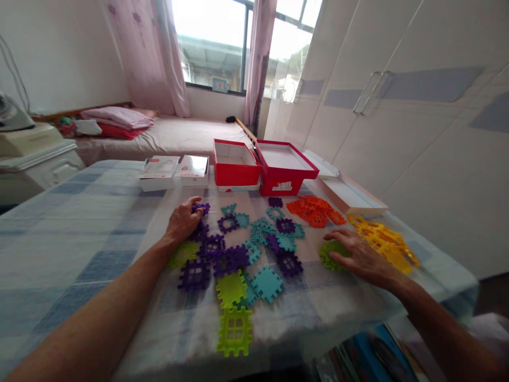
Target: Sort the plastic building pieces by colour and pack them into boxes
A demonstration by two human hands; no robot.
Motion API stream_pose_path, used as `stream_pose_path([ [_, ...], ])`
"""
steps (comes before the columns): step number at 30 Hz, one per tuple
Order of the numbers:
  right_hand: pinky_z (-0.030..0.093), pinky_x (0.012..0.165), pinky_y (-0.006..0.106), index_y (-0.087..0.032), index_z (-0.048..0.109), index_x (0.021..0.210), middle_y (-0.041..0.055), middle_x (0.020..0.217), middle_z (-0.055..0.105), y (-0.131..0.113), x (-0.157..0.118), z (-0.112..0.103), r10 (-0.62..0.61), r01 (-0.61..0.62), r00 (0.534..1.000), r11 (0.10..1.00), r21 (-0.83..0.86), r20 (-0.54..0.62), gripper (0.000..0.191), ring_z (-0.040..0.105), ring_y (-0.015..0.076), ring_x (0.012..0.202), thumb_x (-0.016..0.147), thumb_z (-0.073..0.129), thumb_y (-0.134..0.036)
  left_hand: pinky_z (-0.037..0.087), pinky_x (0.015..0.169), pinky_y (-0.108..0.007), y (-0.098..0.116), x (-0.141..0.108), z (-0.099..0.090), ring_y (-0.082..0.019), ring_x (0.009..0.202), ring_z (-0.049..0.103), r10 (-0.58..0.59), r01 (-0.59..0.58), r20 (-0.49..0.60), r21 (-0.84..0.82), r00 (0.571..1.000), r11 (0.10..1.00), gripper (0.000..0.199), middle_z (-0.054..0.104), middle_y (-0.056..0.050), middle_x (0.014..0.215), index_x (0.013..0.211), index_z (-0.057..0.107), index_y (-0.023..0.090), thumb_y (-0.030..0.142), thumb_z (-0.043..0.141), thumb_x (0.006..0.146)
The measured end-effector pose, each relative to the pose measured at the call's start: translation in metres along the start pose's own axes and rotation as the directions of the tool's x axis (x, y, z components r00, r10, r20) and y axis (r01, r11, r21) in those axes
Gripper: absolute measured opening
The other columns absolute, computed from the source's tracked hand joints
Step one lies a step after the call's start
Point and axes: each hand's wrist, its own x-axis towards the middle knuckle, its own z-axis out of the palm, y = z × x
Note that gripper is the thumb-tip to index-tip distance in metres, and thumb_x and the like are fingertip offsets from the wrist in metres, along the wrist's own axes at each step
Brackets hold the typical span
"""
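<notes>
At the far left of the spread of toothed plastic building tiles, my left hand (183, 218) has its fingers closed on a purple tile (202, 207). On the right, my right hand (356, 254) curls its fingers and thumb over a lime-green tile (331, 255), which rests on the cloth. Between the hands lie several purple tiles (194, 275), turquoise tiles (268, 283) and lime-green tiles (235, 330), some overlapping. Another green tile (183, 254) lies partly beneath my left forearm. My right hand is near the yellow tiles (384, 241), with the orange tiles (314, 210) farther back.
Along the back stand a red box (237, 174), a magenta box (286, 175) and two white boxes (159, 183). An open shallow box (353, 199) lies behind the yellow heap. A checked cloth (99, 223) covers the table; books (366, 355) show below its near edge.
</notes>
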Motion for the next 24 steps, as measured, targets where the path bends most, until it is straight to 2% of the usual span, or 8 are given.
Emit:
stream_pose_path([
  [4, 0.037, 0.097, 0.045, -0.024, 0.058, 0.107, 0.0097, 0.114, 0.055, -0.025, 0.002, -0.001, -0.045, 0.049, 0.993, 0.998, 0.038, -0.111, 0.031, 0.05, 0.026, 0.11, 0.081, 0.049, -0.038, 0.045, 0.087, -0.027, 0.0, 0.0, 0.002, -0.02, 0.099, 0.061, -0.006, 0.005, -0.014, -0.029, 1.0, 1.0, 0.04, 0.066, -0.007, 0.109, 0.119, 0.056, 0.019, 0.027, 0.049, 0.079],
  [8, 0.04, 0.094, 0.041, -0.031, 0.054, 0.114, 0.0061, 0.118, 0.053, -0.093, -0.004, 0.003, -0.257, 0.249, 0.966, 0.946, 0.206, 0.016, 0.034, 0.05, 0.0233, 0.111, 0.08, 0.055, -0.037, 0.044, 0.088, -0.026, -0.001, 0.0, 0.003, -0.019, 0.1, 0.061, 0.004, -0.005, -0.027, -0.034, 1.0, 0.999, 0.039, 0.065, -0.007, 0.111, 0.117, 0.056, 0.018, 0.025, 0.049, 0.079],
  [10, 0.037, 0.098, 0.042, -0.034, 0.046, 0.125, 0.0054, 0.127, 0.049, -0.128, -0.009, 0.012, -0.458, 0.413, 0.879, 0.871, 0.268, 0.132, 0.058, 0.044, 0.0251, 0.118, 0.071, 0.067, -0.041, 0.044, 0.088, -0.026, -0.002, 0.0, 0.004, -0.019, 0.099, 0.061, 0.007, -0.008, -0.032, -0.033, 0.999, 0.999, 0.039, 0.066, -0.006, 0.11, 0.117, 0.056, 0.018, 0.025, 0.049, 0.079],
  [12, 0.031, 0.102, 0.043, -0.034, 0.038, 0.132, 0.005, 0.133, 0.044, -0.155, -0.012, 0.025, -0.586, 0.527, 0.79, 0.8, 0.288, 0.182, 0.079, 0.037, 0.027, 0.123, 0.062, 0.074, -0.046, 0.044, 0.088, -0.026, -0.004, 0.001, 0.005, -0.019, 0.099, 0.061, 0.013, -0.014, -0.037, -0.036, 0.999, 0.999, 0.039, 0.066, -0.006, 0.109, 0.117, 0.056, 0.019, 0.025, 0.05, 0.079],
  [14, 0.028, 0.103, 0.044, -0.032, 0.035, 0.134, 0.0058, 0.135, 0.043, -0.171, -0.01, 0.039, -0.626, 0.573, 0.759, 0.772, 0.276, 0.177, 0.086, 0.035, 0.0278, 0.124, 0.059, 0.075, -0.048, 0.044, 0.089, -0.026, -0.005, 0.001, 0.007, -0.019, 0.1, 0.061, 0.02, -0.023, -0.045, -0.047, 0.999, 0.999, 0.039, 0.066, -0.006, 0.109, 0.117, 0.056, 0.019, 0.026, 0.05, 0.079],
  [16, 0.027, 0.102, 0.045, -0.029, 0.037, 0.133, 0.0071, 0.132, 0.045, -0.179, -0.003, 0.049, -0.617, 0.572, 0.771, 0.78, 0.252, 0.158, 0.08, 0.038, 0.0271, 0.12, 0.064, 0.073, -0.046, 0.043, 0.09, -0.026, -0.006, 0.001, 0.008, -0.019, 0.101, 0.06, 0.026, -0.029, -0.053, -0.056, 0.998, 0.998, 0.039, 0.066, -0.007, 0.109, 0.117, 0.056, 0.018, 0.026, 0.05, 0.079],
  [20, 0.029, 0.098, 0.045, -0.026, 0.05, 0.118, 0.0075, 0.124, 0.051, -0.184, 0.012, 0.054, -0.569, 0.54, 0.814, 0.815, 0.209, 0.117, 0.046, 0.044, 0.0247, 0.112, 0.075, 0.065, -0.033, 0.044, 0.089, -0.028, -0.006, 0.002, 0.009, -0.02, 0.1, 0.061, 0.034, -0.036, -0.055, -0.038, 0.998, 0.999, 0.039, 0.066, -0.007, 0.109, 0.117, 0.056, 0.018, 0.025, 0.05, 0.079],
  [24, 0.033, 0.093, 0.044, -0.022, 0.054, 0.102, 0.0078, 0.122, 0.05, -0.191, 0.023, 0.053, -0.513, 0.492, 0.856, 0.845, 0.208, 0.06, 0.029, 0.045, 0.0238, 0.11, 0.075, 0.063, -0.023, 0.045, 0.087, -0.029, -0.005, 0.001, 0.008, -0.022, 0.1, 0.061, 0.039, -0.04, -0.051, -0.031, 0.998, 0.999, 0.041, 0.066, -0.008, 0.109, 0.118, 0.056, 0.018, 0.024, 0.049, 0.079],
])
